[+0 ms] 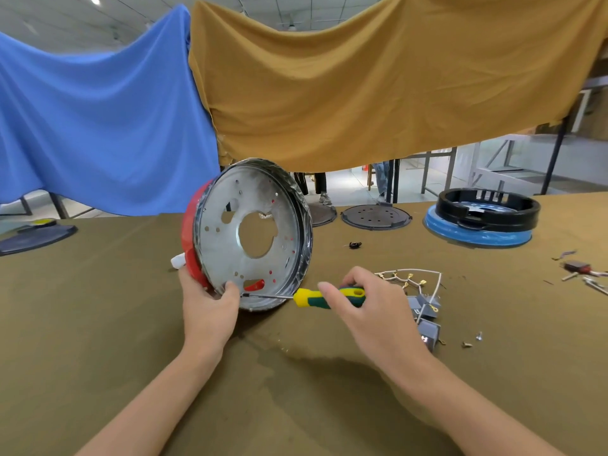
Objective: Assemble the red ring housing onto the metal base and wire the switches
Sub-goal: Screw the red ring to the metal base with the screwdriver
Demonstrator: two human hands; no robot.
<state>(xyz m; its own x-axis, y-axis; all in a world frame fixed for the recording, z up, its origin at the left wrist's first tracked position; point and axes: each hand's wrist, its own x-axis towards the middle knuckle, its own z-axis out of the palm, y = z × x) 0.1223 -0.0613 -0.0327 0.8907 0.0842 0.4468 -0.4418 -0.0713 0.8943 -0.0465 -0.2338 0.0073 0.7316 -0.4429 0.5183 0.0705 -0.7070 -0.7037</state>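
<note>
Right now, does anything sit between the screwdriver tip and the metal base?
Nothing visible does. The screwdriver in the right hand reaches the metal base rim beside the left hand's thumb.

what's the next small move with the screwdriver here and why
Probably turn the screwdriver to drive the screw. Its tip already sits at the lower rim of the metal base, beside the left hand that steadies the tilted base and red ring housing, and the right hand grips the handle.
</note>
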